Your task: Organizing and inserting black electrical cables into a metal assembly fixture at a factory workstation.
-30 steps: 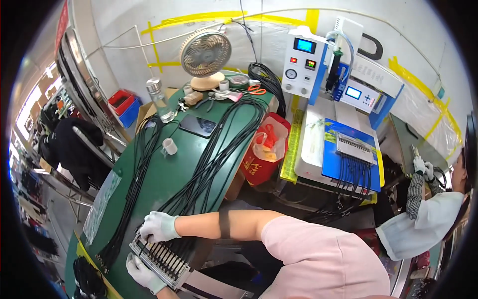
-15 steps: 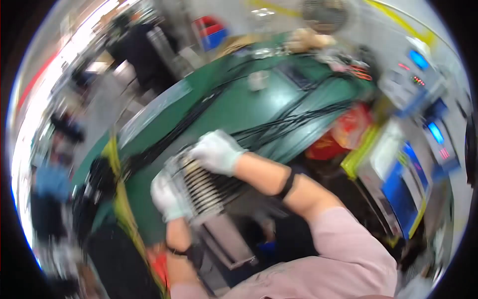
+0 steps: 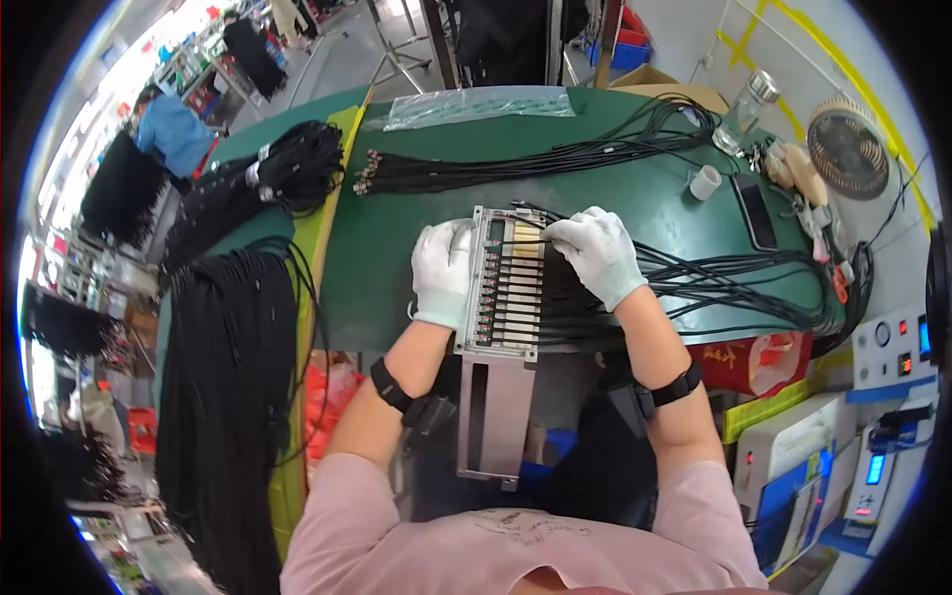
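Note:
A silver metal fixture (image 3: pixel 499 350) stands at the front edge of the green table, with a row of slots that hold several black cables (image 3: pixel 523 290) side by side. My left hand (image 3: pixel 440 275), in a white glove, is closed along the fixture's left side. At its upper right, my gloved right hand (image 3: pixel 598 256) pinches a black cable (image 3: pixel 528 241) that lies across a top slot. The fingertips hide part of this cable. From the fixture's right side, loose black cables (image 3: pixel 714 276) run off across the table.
A bundle of black cables (image 3: pixel 496 171) with metal ends lies behind the fixture, near a clear plastic bag (image 3: pixel 476 105). Thick cable bundles (image 3: pixel 228 377) hang at left. A phone (image 3: pixel 756 212), a white cup (image 3: pixel 705 182), a glass bottle (image 3: pixel 746 114) and a fan (image 3: pixel 848 147) sit at right.
My head view has turned and levelled, so the fixture now appears upright and further right. Both hands stay at the fixture; the earlier frame is blurred.

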Available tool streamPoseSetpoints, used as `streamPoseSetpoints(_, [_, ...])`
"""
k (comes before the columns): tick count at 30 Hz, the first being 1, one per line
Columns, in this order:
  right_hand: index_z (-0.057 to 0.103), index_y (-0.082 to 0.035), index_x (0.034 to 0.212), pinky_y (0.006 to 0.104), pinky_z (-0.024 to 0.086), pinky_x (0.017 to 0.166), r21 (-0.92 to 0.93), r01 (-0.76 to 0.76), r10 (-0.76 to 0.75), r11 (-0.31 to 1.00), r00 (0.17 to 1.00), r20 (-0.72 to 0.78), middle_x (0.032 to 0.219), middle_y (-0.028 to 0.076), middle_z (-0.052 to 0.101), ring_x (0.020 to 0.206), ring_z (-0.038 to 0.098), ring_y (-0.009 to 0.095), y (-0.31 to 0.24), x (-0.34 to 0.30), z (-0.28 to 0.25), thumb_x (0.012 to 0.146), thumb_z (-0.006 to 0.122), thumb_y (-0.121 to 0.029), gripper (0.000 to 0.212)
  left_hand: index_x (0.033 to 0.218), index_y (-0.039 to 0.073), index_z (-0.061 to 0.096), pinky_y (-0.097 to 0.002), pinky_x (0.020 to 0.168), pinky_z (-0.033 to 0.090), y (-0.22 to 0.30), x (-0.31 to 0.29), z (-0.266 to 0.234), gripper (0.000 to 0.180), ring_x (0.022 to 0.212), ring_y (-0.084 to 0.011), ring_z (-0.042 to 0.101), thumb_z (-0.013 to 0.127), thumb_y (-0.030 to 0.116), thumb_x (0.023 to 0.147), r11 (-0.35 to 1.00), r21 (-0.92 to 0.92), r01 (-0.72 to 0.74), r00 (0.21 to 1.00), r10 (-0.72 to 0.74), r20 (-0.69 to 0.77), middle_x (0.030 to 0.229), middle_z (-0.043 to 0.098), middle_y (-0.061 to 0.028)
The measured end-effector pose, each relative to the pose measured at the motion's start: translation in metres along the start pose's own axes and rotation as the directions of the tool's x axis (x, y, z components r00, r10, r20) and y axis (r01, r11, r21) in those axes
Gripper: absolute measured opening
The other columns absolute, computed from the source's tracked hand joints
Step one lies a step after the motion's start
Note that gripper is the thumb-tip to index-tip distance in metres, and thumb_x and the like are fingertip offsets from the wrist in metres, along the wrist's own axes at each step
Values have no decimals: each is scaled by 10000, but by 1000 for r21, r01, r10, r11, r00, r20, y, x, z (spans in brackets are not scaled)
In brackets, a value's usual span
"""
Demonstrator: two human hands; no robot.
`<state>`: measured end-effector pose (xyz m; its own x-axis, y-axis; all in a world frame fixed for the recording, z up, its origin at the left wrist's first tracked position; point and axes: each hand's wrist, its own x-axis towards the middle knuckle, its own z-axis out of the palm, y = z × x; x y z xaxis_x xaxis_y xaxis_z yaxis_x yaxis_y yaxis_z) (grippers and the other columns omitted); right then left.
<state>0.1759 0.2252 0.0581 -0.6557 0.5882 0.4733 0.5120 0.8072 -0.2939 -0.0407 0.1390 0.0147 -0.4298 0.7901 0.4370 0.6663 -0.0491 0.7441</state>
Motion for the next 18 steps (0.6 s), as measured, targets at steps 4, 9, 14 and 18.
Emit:
streamPoseSetpoints(4, [702,-141,860,376,460,763,-17,-5,4,1000,1000,-16,741,34,633,816,584,253,-3,2,1,751,689,-107,115,1004,26,679,-351,870,472,2,5,-4,203,952,-297,622,545,159,928,999,19,-30,999,29,13,996,658,-160])
streamPoseSetpoints(9, [702,-142,869,383,464,777,-1,4,-4,1000,1000,-8,750,39,632,832,584,259,-5,3,5,766,687,-138,104,1020,134,716,-415,963,427,13,6,-1,211,1101,-359,557,589,248,896,968,107,-228,971,218,97,1151,621,-185])
streamPoseSetpoints(14, [703,-145,875,388,472,782,37,-75,75,997,997,0,777,52,640,845,588,266,8,2,14,773,693,-208,120,1002,249,744,-504,1050,343,35,2,-4,211,1219,-422,464,638,344,846,754,373,-540,840,456,294,1282,558,-208])
streamPoseSetpoints(18, [703,-142,877,398,479,785,-228,-191,205,955,978,39,788,64,645,845,595,274,10,12,5,771,696,-245,148,981,235,751,-520,1046,335,37,3,-1,214,1197,-427,480,669,350,821,753,356,-554,831,470,299,1263,567,-217])
